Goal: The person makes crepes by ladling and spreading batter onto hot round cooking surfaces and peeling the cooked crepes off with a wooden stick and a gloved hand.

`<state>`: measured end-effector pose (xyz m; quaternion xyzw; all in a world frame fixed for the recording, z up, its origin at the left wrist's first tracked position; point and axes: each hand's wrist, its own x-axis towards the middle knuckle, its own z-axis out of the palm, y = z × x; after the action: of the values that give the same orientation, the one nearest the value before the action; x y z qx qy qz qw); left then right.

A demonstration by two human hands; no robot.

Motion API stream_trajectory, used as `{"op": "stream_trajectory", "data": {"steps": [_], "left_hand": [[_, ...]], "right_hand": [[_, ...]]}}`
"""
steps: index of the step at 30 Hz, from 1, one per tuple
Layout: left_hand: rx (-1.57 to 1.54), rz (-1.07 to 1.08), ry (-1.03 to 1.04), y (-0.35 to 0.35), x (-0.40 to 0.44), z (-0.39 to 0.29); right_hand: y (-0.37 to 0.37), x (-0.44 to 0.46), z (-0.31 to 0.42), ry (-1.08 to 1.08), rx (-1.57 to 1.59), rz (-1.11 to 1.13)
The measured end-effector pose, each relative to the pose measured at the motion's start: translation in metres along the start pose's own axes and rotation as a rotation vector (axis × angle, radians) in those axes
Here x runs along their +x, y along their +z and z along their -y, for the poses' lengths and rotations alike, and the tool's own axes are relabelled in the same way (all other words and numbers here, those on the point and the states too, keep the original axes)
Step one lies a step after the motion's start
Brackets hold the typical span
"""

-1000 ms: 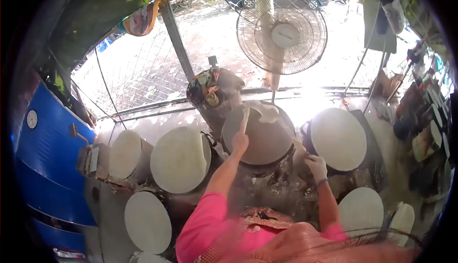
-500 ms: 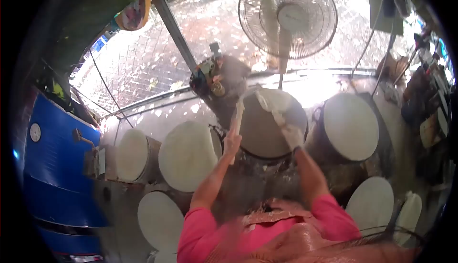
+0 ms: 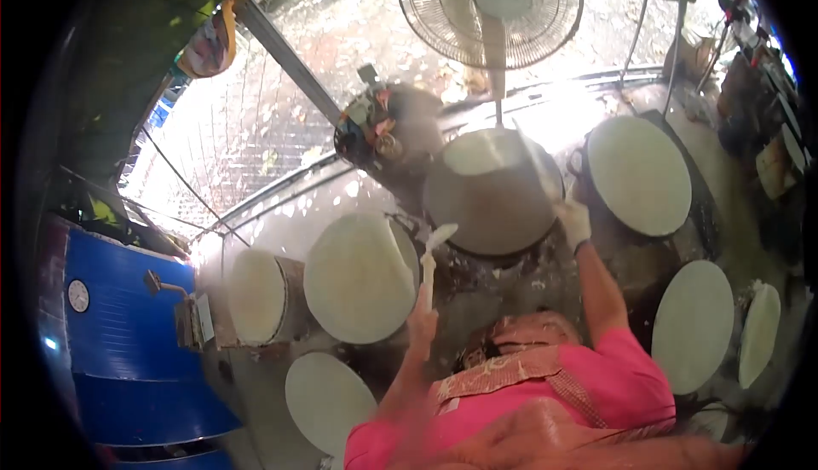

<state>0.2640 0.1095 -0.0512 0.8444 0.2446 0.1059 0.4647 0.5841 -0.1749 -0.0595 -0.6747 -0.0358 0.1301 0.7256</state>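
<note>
In the middle stands a round dark griddle [image 3: 498,210], with a pale patch of batter [image 3: 481,153] spread over its far part. My left hand [image 3: 422,325], left of the griddle and nearer me, is closed round a pale stick with a whitish, coated end [image 3: 441,236]. At the griddle's right edge, my right hand [image 3: 573,221] is closed on a long thin spatula [image 3: 538,161], blurred, whose blade reaches over the plate towards the far rim.
Griddles with pale round sheets stand left [image 3: 358,278] and right [image 3: 639,176]; more pale rounds [image 3: 694,325] lie nearer me. A fan [image 3: 494,5] rises behind the middle griddle. A cluttered stand [image 3: 383,125] is at its far left, a blue panel [image 3: 136,299] at far left.
My left hand has drawn back towards me, off the griddle's edge. My right hand has moved right, and a pale patch now lies across the far part of the plate. The view has shifted.
</note>
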Motion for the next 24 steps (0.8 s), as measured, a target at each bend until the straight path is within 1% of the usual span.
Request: {"op": "stream_trajectory", "data": {"steps": [1, 2, 3, 4, 6, 7, 8, 9, 10, 12, 13, 15, 16, 17, 18, 19, 21, 23, 24], "left_hand": [[0.018, -0.003, 0.018, -0.001, 0.0, -0.007], [0.035, -0.005, 0.032, -0.001, -0.002, -0.017], [0.048, -0.01, 0.039, 0.003, -0.005, -0.022], [0.013, -0.021, 0.031, 0.008, -0.008, -0.019], [-0.051, -0.057, 0.017, 0.015, -0.01, -0.01], [-0.017, -0.063, 0.024, 0.017, -0.013, -0.009], [0.02, -0.071, 0.037, 0.021, -0.014, -0.011], [0.057, -0.076, 0.046, 0.025, -0.013, -0.011], [0.047, -0.114, 0.1, 0.031, -0.015, -0.006], [0.023, -0.178, 0.199, 0.043, -0.018, 0.002], [0.013, -0.162, 0.067, 0.044, -0.019, -0.008], [-0.007, -0.159, -0.041, 0.047, -0.022, -0.023], [-0.02, -0.159, -0.077, 0.047, -0.023, -0.029], [-0.032, -0.16, -0.101, 0.047, -0.021, -0.035], [-0.046, -0.162, -0.121, 0.049, -0.023, -0.038], [-0.06, -0.162, -0.14, 0.05, -0.023, -0.042], [-0.083, -0.165, -0.191, 0.052, -0.025, -0.054], [-0.102, -0.172, -0.237, 0.053, -0.028, -0.064], [-0.123, -0.172, -0.263, 0.056, -0.03, -0.067]], "right_hand": [[0.013, 0.003, -0.039, -0.05, -0.157, 0.017], [0.026, 0.004, -0.058, -0.096, -0.317, 0.029], [0.048, -0.005, -0.037, 0.069, -0.192, 0.072], [0.063, -0.019, -0.001, 0.24, -0.067, 0.121], [0.029, -0.015, 0.047, 0.113, -0.192, 0.258], [0.008, -0.011, 0.071, 0.296, -0.18, 0.219], [-0.022, 0.019, 0.033, 0.276, -0.082, 0.217], [-0.026, 0.027, 0.044, 0.328, -0.04, 0.185], [-0.03, 0.028, 0.056, 0.392, -0.001, 0.15], [-0.006, 0.03, 0.031, 0.343, -0.012, 0.239], [0.007, 0.032, 0.012, 0.317, -0.018, 0.284], [-0.013, 0.044, -0.004, 0.206, -0.065, 0.491], [-0.025, 0.041, 0.031, 0.357, -0.01, 0.502], [-0.039, 0.048, 0.063, 0.481, -0.155, 0.457], [-0.053, 0.07, 0.055, 0.37, -0.051, 0.509], [-0.036, 0.077, 0.101, 0.52, -0.148, 0.42], [-0.024, 0.086, 0.114, 0.587, -0.214, 0.375], [-0.023, 0.111, 0.016, 0.396, -0.122, 0.48], [-0.031, 0.112, -0.01, 0.268, -0.127, 0.589]]}}
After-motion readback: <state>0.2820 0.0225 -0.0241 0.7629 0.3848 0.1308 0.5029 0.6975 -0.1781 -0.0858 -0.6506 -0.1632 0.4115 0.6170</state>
